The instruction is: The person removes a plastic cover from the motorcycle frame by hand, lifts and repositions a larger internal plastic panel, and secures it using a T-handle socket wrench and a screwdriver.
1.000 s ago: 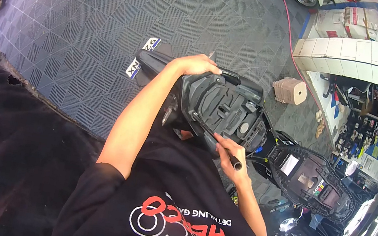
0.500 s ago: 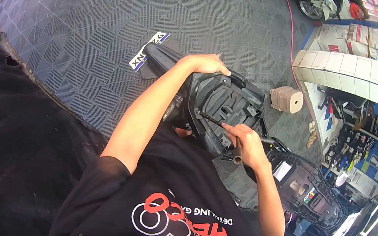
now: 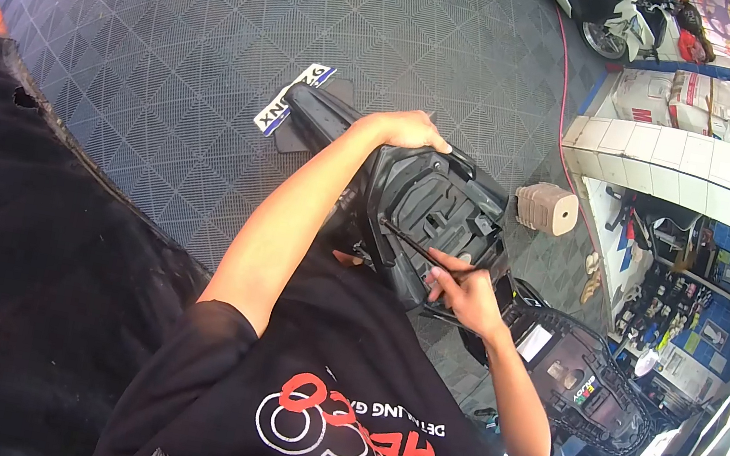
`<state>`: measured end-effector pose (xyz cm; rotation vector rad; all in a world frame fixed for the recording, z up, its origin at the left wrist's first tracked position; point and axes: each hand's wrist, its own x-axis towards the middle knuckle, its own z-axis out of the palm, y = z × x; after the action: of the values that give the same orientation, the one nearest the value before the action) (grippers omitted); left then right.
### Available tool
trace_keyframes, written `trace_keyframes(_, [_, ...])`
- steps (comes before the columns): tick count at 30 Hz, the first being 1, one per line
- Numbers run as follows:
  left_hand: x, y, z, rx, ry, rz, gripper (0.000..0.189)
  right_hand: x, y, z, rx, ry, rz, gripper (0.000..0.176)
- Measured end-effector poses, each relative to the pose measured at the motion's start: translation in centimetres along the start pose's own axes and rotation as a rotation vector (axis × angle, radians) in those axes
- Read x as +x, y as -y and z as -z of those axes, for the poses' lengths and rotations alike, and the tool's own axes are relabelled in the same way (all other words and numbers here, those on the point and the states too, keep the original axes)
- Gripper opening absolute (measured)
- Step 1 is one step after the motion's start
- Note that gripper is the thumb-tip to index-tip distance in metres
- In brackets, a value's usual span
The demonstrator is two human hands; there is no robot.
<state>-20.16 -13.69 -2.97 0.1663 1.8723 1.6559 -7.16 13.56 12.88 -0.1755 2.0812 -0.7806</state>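
Note:
In the head view my left hand (image 3: pixel 414 129) lies over the far edge of a motorcycle's black tail section (image 3: pixel 432 206), thumb on top and the other fingers mostly hidden behind it. My right hand (image 3: pixel 468 297) is closed around the handle of a T-handle wrench (image 3: pixel 409 239). The wrench's dark shaft slants to the near rim of the tail, where its tip meets the plastic. Most of the handle is hidden by my fingers. A rear fender with a licence plate (image 3: pixel 295 98) sticks out at the tail's left end.
A beige block-shaped stool (image 3: pixel 546 208) stands on the grey tiled floor (image 3: pixel 196 22) beyond the tail. A seat base (image 3: pixel 579 368) lies to the right. Farther right are a white-tiled counter (image 3: pixel 689 163) and a pink hose (image 3: pixel 564 97). Black sheeting (image 3: pixel 39 249) covers the left.
The wrench's handle has turned in my right hand; its bar end, visible before, is now hidden. My right fingers have shifted. My left hand keeps its place on the tail.

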Motion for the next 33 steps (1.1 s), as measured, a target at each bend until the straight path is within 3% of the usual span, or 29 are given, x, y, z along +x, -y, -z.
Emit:
trace_keyframes(2, [-0.6,-0.6,0.0,0.033,-0.038,0.018,0.053,0.1,0.1,-0.6,0.408,0.011,-0.060,0.055])
trace_keyframes(4, [-1.3,-1.6,-0.2,0.135,-0.225,0.047,0.045,0.2,2.0,-0.2,0.752,0.034,-0.185,0.062])
trace_keyframes(5, [-1.8,-1.9,-0.3,0.185,-0.319,0.063,0.041,0.6,1.9,-0.5,0.759,-0.012,-0.198,0.072])
trace_keyframes(8, [-7.0,-5.2,-2.5,0.538,-0.571,-0.379,0.030,1.0,2.9,-0.6,0.815,0.027,-0.260,0.076])
trace_keyframes(10, [-10.1,-6.0,-6.1,0.565,-0.348,-0.504,0.033,1.0,2.1,-1.0,0.891,-0.012,-0.263,0.071])
trace_keyframes(12, [-11.5,-3.2,-11.5,0.410,-0.241,-0.609,0.033,1.1,0.7,-1.4,0.958,-0.040,-0.278,0.067])
trace_keyframes(14, [-11.7,-1.5,-14.7,0.223,-0.239,-0.499,0.036,0.1,1.2,-1.4,0.825,-0.096,-0.299,0.066])
trace_keyframes(16, [-11.5,-0.6,-15.9,0.248,-0.288,-0.534,0.025,-1.4,0.5,-1.6,0.724,-0.088,-0.285,0.069])
trace_keyframes(17, [-11.1,0.0,-16.6,0.240,-0.298,-0.547,0.024,-2.3,0.0,-1.8,0.733,-0.114,-0.248,0.053])
trace_keyframes(20, [-11.1,0.3,-17.5,0.260,-0.439,-0.612,0.023,-4.5,-1.2,-3.4,-0.012,-0.470,0.176,0.039])
trace_keyframes(23, [-11.0,1.0,-17.5,0.278,-0.506,-0.662,0.023,-3.9,3.2,-3.3,-0.803,-0.593,0.187,0.053])
trace_keyframes(26, [-10.6,0.8,-17.9,0.299,-0.536,-0.700,0.023,-3.3,2.9,-2.1,-0.964,-0.504,0.191,0.045])
trace_keyframes(27, [-10.7,0.8,-18.0,0.301,-0.547,-0.712,0.023,-2.9,3.2,-2.1,-0.931,-0.560,0.254,0.018])
trace_keyframes(28, [-10.8,0.9,-18.0,0.303,-0.560,-0.724,0.023,-2.8,3.2,-2.2,-0.861,-0.543,0.208,0.018])
trace_keyframes(30, [-10.9,1.2,-18.1,0.379,-0.522,-0.724,0.021,-2.3,2.4,-2.4,-0.722,-0.507,0.133,0.036])
trace_keyframes(31, [-10.9,1.4,-18.1,0.415,-0.505,-0.723,0.021,-1.5,0.9,-2.5,-0.485,-0.530,0.043,0.056])
trace_keyframes(32, [-10.8,1.5,-18.2,0.452,-0.491,-0.719,0.021,-1.1,-0.1,-2.6,0.056,-0.482,-0.192,0.058])
trace_keyframes(33, [-10.8,1.4,-18.3,0.444,-0.512,-0.709,0.021,-1.4,0.4,-2.2,0.158,-0.419,-0.217,0.052])
